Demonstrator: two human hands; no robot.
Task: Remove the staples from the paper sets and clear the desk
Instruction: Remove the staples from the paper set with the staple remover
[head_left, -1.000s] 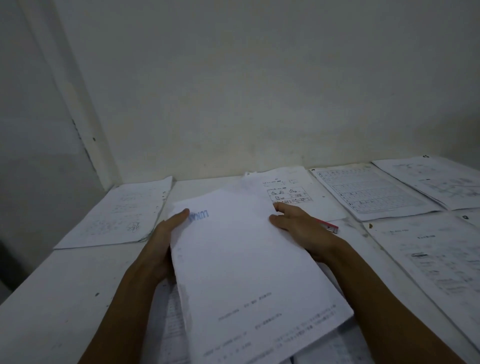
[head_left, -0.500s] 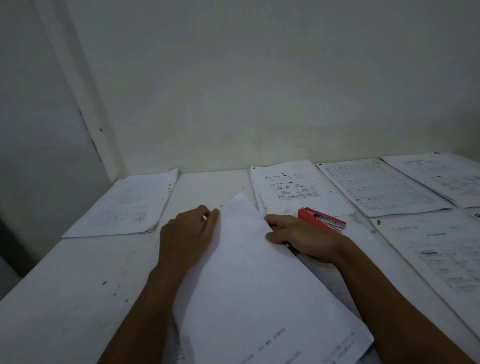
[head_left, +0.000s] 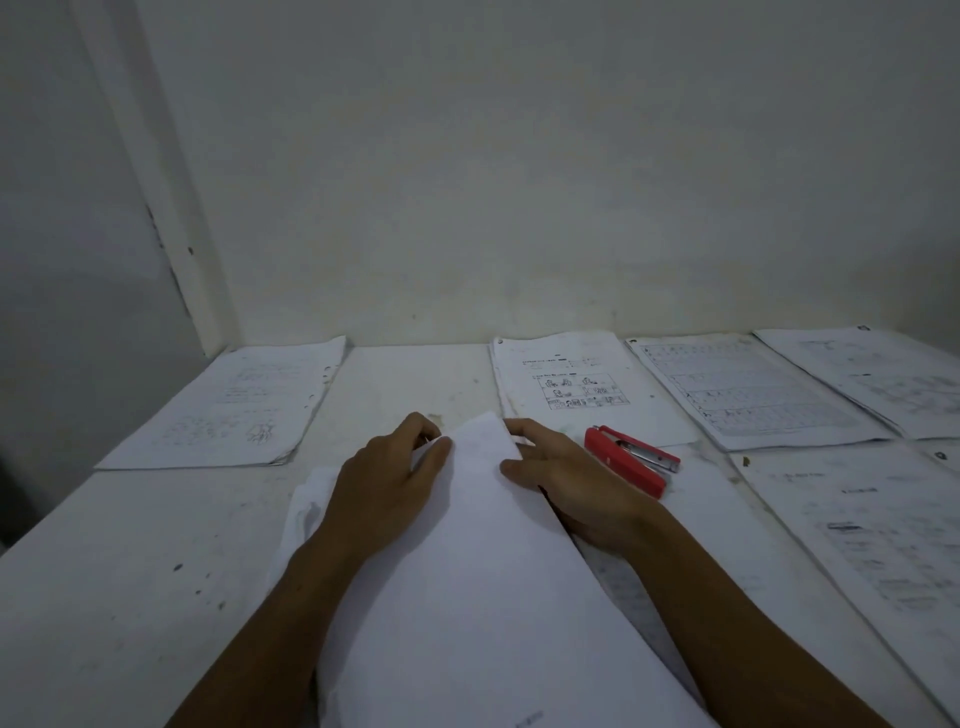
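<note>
White stapled paper set (head_left: 483, 561), corner pinched between left hand (head_left: 387, 488) and right hand (head_left: 566, 483), risks tearing if pulled apart.

red stapler (head_left: 631, 460), white desk (head_left: 130, 561), white papers (head_left: 467, 571)

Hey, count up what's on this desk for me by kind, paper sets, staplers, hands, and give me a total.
Paper sets: 6, counting the held set, the far-left set, the picture worksheet, the grid sheet, the far-right sheet and the near-right sheet.
Red staplers: 1.
Hands: 2, left hand and right hand.
Total: 9.
</note>
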